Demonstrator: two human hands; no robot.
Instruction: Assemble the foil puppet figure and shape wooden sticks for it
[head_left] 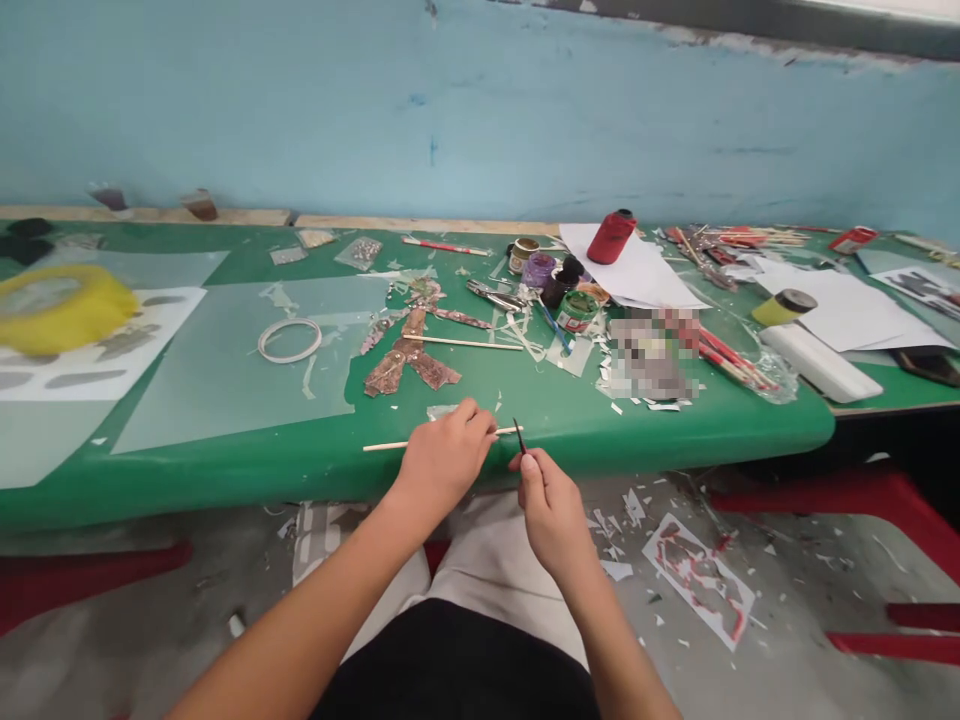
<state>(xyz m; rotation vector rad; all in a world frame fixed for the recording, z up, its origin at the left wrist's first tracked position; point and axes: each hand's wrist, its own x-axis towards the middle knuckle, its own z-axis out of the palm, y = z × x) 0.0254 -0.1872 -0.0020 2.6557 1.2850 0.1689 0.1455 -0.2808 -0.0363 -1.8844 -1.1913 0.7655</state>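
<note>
My left hand [452, 450] is closed on a thin, pale wooden stick [384, 447] at the front edge of the green table. The stick sticks out on both sides of my fingers. A slim dark pointed tool [518, 436] is gripped in my right hand [551, 500], its tip touching or just beside the stick's right end; I cannot tell whether it is a knife. Beyond my hands lies a brown glittery cut-out figure [410, 358] with several limb-like pieces. Another wooden stick [469, 343] lies across it.
Pliers [495, 295] and open paint jars [577, 310] stand behind, near a red thread spool [611, 236]. A white tape ring [289, 341] and a yellow tape roll [67, 305] are on the left. Red chairs [862, 500] flank me, and paper scraps litter the floor.
</note>
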